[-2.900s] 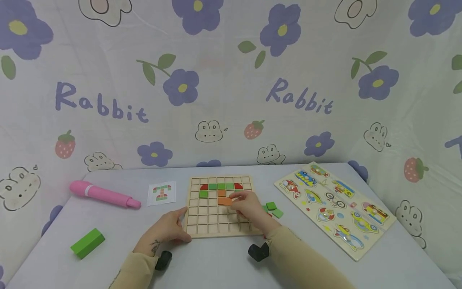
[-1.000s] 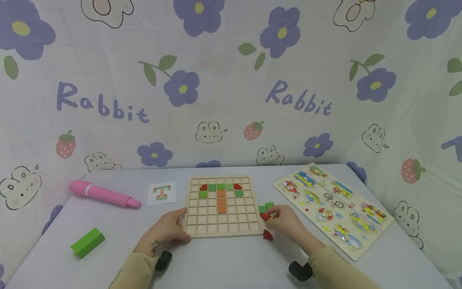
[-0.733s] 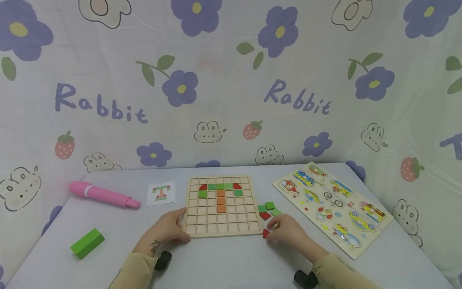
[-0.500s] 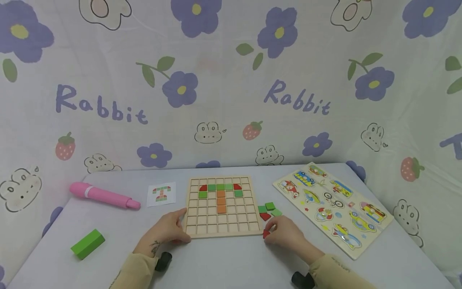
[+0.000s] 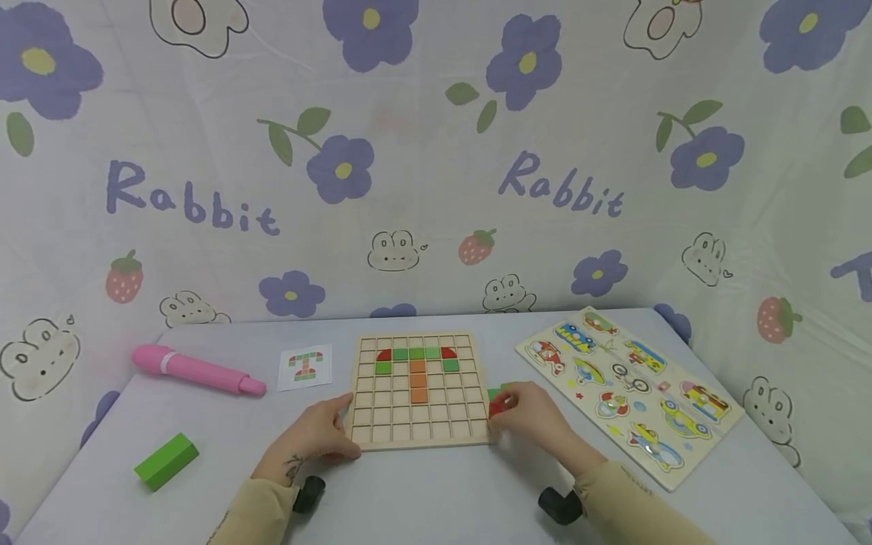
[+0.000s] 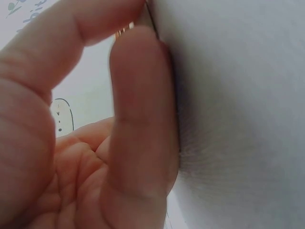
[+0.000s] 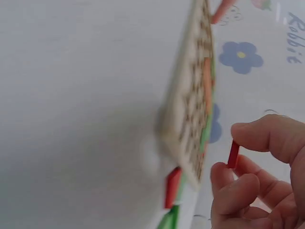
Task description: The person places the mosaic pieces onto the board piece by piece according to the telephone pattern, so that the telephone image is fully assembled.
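Note:
A wooden grid board (image 5: 381, 433) lies mid-table in the head view. Set in it are red quarter-round pieces, green squares, and a column of orange squares (image 5: 418, 381). My left hand (image 5: 315, 431) touches the board's left edge near its front corner, thumb at that corner. Between thumb and fingertips, my right hand (image 5: 538, 416) pinches a red piece (image 7: 233, 154) just off the board's right edge. Below it on the table lie another red piece (image 7: 172, 188) and green pieces (image 7: 169, 218), partly covered by the right hand in the head view.
A small pattern card (image 5: 305, 368) lies left of the board. Beyond it are a pink microphone-shaped object (image 5: 197, 369) and a green block (image 5: 166, 462). To the right sits a picture puzzle board with vehicles (image 5: 630, 393). A printed cloth hangs behind the table.
The right hand placed an orange square and a green square, then picked up the red piece near the board's front right corner and moved slightly back. The left hand stays put.

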A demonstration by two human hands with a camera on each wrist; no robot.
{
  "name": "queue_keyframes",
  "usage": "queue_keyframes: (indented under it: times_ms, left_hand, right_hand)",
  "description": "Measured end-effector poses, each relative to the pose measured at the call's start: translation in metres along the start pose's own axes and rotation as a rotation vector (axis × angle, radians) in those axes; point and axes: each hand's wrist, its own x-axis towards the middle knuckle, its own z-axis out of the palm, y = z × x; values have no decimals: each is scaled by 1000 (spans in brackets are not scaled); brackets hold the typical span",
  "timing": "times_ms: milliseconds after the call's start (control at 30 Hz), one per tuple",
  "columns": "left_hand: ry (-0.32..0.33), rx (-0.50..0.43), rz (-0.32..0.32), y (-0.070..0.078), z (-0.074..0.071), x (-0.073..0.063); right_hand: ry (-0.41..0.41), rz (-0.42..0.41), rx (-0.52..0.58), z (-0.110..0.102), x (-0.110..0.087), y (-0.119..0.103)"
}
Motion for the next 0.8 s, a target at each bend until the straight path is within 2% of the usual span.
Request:
queue_keyframes:
  times_ms: [167, 367, 800]
  left_hand:
    - [2, 12, -5, 0, 0, 0]
    - [4, 22, -5, -1, 0, 1]
    - [-1, 22, -16, 0, 0, 2]
  right_hand:
    - [18, -50, 84, 7, 15, -22]
    - [5, -112, 103, 21, 30, -43]
    - [-64, -97, -26, 48, 51, -51]
